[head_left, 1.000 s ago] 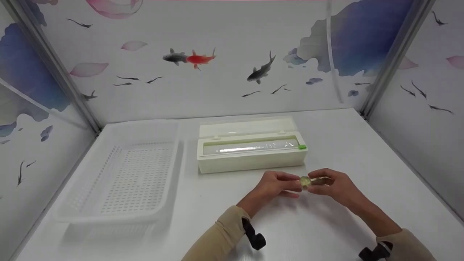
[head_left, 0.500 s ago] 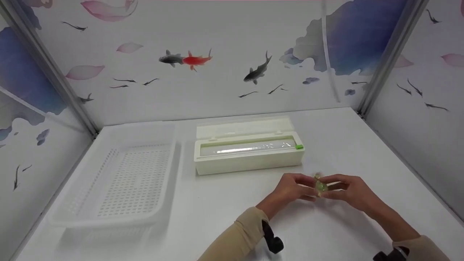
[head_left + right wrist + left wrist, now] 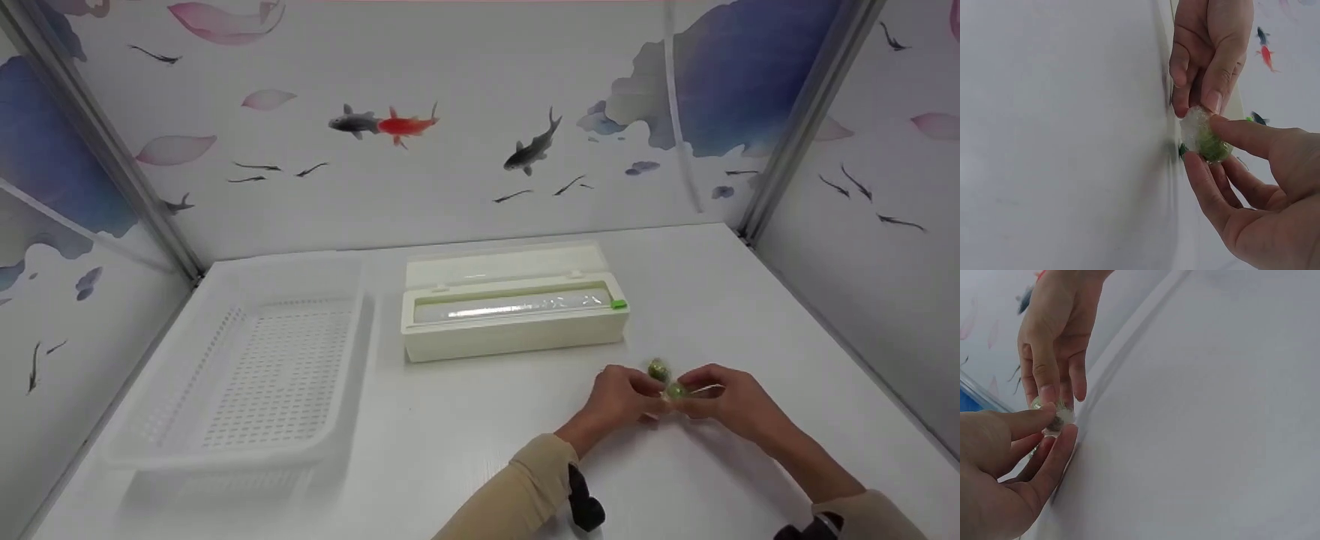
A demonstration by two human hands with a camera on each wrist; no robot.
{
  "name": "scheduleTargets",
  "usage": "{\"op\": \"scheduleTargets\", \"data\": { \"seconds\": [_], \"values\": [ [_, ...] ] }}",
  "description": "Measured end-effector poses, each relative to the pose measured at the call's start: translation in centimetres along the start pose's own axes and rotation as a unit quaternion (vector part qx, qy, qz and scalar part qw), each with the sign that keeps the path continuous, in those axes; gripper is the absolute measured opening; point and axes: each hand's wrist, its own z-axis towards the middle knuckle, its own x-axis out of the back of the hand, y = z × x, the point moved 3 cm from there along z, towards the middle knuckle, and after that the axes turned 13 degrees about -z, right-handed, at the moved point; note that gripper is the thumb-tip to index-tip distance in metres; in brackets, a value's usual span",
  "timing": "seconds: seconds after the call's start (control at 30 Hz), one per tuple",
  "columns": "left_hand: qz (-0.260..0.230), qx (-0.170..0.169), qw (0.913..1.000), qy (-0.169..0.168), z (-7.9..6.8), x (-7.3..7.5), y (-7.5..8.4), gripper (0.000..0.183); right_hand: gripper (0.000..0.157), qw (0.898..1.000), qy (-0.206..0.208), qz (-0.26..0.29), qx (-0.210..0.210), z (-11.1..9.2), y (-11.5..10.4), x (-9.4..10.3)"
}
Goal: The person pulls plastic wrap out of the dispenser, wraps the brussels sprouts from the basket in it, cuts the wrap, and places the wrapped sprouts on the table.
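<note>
Between both hands is a small green round piece (image 3: 1213, 147) in clear plastic film; its exact kind I cannot tell. My left hand (image 3: 619, 394) pinches the film on one side with thumb and fingers. From the other side, my right hand (image 3: 731, 397) holds the piece between thumb and fingertips. Just beyond the fingers, a second green round piece (image 3: 659, 369), shiny as if wrapped, shows in the head view. Whether film joins the two pieces I cannot tell. In the left wrist view, fingers cover most of the held piece (image 3: 1061, 419).
Behind the hands stands a cream box (image 3: 517, 341) with its lid raised, a roll of clear film (image 3: 510, 306) inside and a green slider (image 3: 619, 304) at its right end. A white perforated basket (image 3: 349, 375) sits left. Printed panels (image 3: 465, 202) surround the white table.
Both hands have shifted right and slightly nearer, carrying the held piece along. The second green piece has come into plain sight beyond the fingers. Box and basket stay put; the head view has shifted slightly.
</note>
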Motion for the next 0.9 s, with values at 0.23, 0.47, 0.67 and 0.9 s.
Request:
{"op": "scheduleTargets", "data": {
  "seconds": [0.23,0.47,0.67,0.9],
  "values": [
    [0.046,-0.024,0.9987,0.000,0.6,0.2,0.3,0.014,0.054,1.000,-0.005,0.002,-0.017,0.6,0.4,-0.2],
    [0.014,-0.017,0.9997,-0.015,0.8,0.9,0.2,0.016,0.053,0.998,-0.025,0.040,-0.032,1.0,0.8,-0.2],
    [0.018,-0.020,0.9996,-0.005,1.0,1.0,0.0,0.017,0.060,0.996,-0.038,0.054,-0.054,1.3,0.9,0.0],
    [0.020,-0.031,0.9993,-0.003,0.9,1.5,0.2,0.018,0.060,0.998,-0.047,0.033,-0.039,1.5,0.6,0.4]
  ]
}}
